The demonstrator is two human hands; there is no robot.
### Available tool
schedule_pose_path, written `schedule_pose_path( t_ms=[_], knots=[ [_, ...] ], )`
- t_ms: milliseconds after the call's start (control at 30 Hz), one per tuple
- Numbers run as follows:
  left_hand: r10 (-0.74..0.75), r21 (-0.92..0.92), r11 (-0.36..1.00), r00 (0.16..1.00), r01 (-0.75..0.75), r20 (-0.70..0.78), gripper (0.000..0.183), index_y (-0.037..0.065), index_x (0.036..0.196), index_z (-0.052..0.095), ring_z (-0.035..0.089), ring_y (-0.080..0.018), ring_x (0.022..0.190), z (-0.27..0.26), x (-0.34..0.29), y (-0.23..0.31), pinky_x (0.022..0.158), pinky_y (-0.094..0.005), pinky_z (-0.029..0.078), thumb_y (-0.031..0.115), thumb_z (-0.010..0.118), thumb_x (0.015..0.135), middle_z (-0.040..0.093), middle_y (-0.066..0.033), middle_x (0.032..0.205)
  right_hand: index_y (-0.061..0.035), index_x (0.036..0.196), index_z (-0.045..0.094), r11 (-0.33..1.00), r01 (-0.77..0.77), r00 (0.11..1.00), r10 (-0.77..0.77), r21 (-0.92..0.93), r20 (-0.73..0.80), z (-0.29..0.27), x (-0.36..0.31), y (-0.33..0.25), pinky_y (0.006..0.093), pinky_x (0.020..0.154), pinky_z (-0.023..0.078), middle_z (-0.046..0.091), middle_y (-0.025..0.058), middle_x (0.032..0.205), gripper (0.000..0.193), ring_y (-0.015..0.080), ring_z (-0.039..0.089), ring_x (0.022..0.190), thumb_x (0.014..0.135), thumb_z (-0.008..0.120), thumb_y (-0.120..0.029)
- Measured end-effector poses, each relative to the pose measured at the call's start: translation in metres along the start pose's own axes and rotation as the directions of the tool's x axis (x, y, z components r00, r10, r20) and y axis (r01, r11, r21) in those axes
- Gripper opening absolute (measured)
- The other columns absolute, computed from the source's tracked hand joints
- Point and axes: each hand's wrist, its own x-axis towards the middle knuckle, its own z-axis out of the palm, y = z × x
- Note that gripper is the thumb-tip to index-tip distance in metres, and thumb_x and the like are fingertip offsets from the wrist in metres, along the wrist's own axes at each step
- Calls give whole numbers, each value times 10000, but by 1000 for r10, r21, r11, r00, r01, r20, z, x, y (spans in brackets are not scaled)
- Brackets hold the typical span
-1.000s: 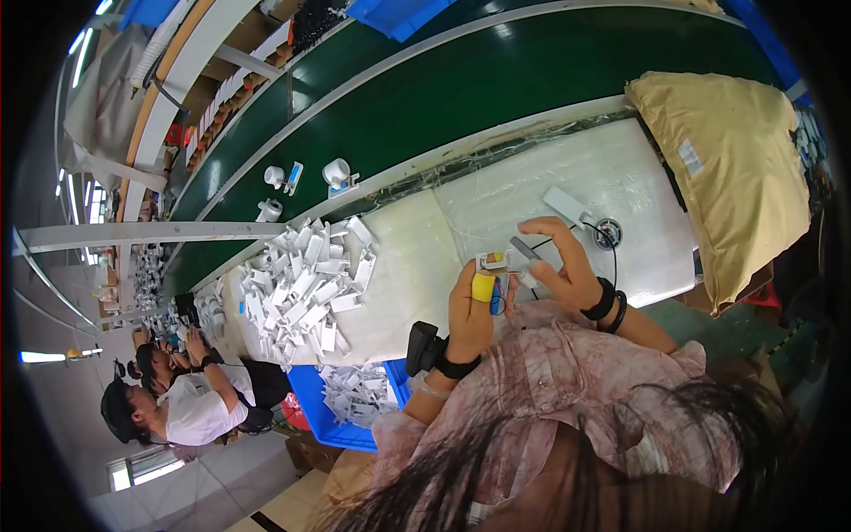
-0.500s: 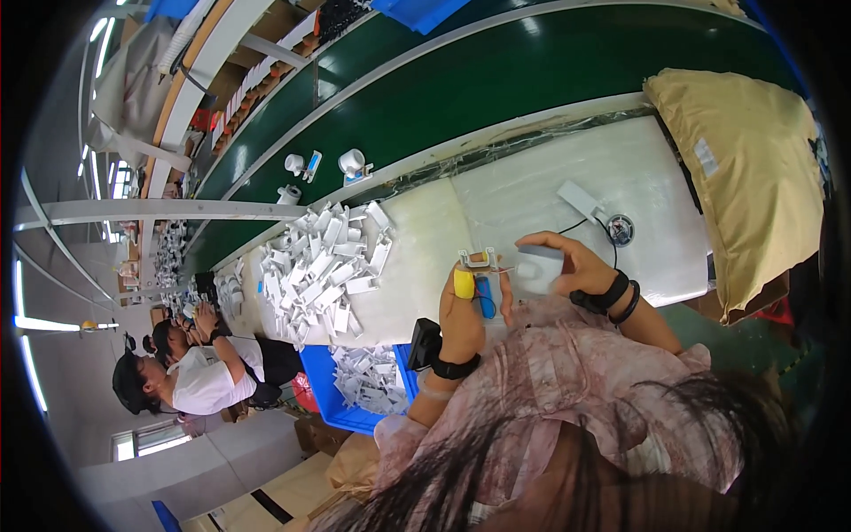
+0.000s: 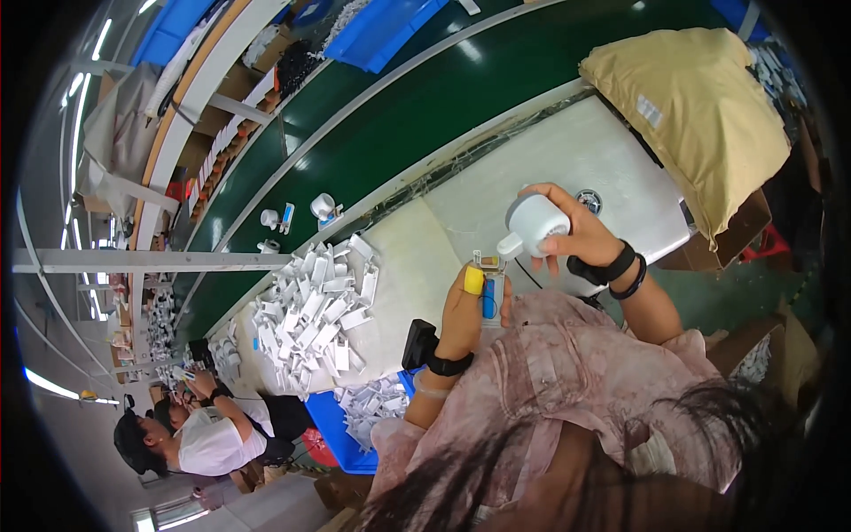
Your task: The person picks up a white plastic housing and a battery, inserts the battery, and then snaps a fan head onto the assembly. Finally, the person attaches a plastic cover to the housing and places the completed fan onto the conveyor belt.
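Observation:
My left hand (image 3: pixel 463 312) is closed around a slim white housing with a blue battery-like block (image 3: pixel 488 305) inside. Something yellow (image 3: pixel 473 281) covers the tip of one of its fingers. In my right hand (image 3: pixel 587 232) is a white rounded lamp-like head (image 3: pixel 539 222) with a short stub, which points toward the housing. The two parts are close together; whether they touch, I cannot tell. Behind my right hand, a round metal-and-black disc (image 3: pixel 588 202) lies on the pale worktop (image 3: pixel 461 197). A dark cable runs partly hidden below that hand.
White plastic casings (image 3: pixel 310 306) are heaped on the left of the worktop, with a blue bin (image 3: pixel 341 434) of white parts below. Several white heads (image 3: pixel 323 207) sit on the green conveyor (image 3: pixel 381 133). A tan sack (image 3: pixel 687 115) stands far right. Co-workers (image 3: pixel 213 434) sit at left.
My right hand has lifted and turned the white head, so its round body and stub now show. My left hand keeps its hold on the housing. The whole view has shifted slightly.

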Motion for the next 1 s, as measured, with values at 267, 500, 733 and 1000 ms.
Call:
schedule_pose_path(
  t_ms=[267,500,733,1000],
  knots=[
    [40,-83,996,994,-31,104,489,25,1121,492,550,-126,601,-24,-33,0,520,-272,493,451,272,1026,590,-81,849,-48,1269,448,930,-71,979,135,-362,154,55,37,-24,233,577,539,587,62,1021,608,106,613,768,776,767,-206],
    [132,-175,977,990,-123,42,538,26,1111,499,556,-119,597,-47,-50,-6,519,-267,492,502,269,1014,592,-72,839,-36,1206,514,758,-157,904,368,-634,216,93,78,-23,230,581,549,609,52,962,530,107,619,754,793,757,-263],
    [158,-209,965,987,-160,-24,535,16,1167,492,629,-162,680,-66,-56,-10,577,-294,535,486,287,1015,625,-108,924,-43,1176,547,656,-144,830,487,-741,270,115,110,-7,225,552,535,630,65,945,514,114,631,721,817,730,-362],
    [120,-469,879,992,-83,49,531,42,1299,436,664,-286,936,-93,-25,-8,725,-384,582,470,401,986,598,-167,1185,-21,1165,562,334,264,880,300,-905,368,122,129,36,290,608,545,652,136,950,468,207,656,769,982,451,-437]
  ],
)
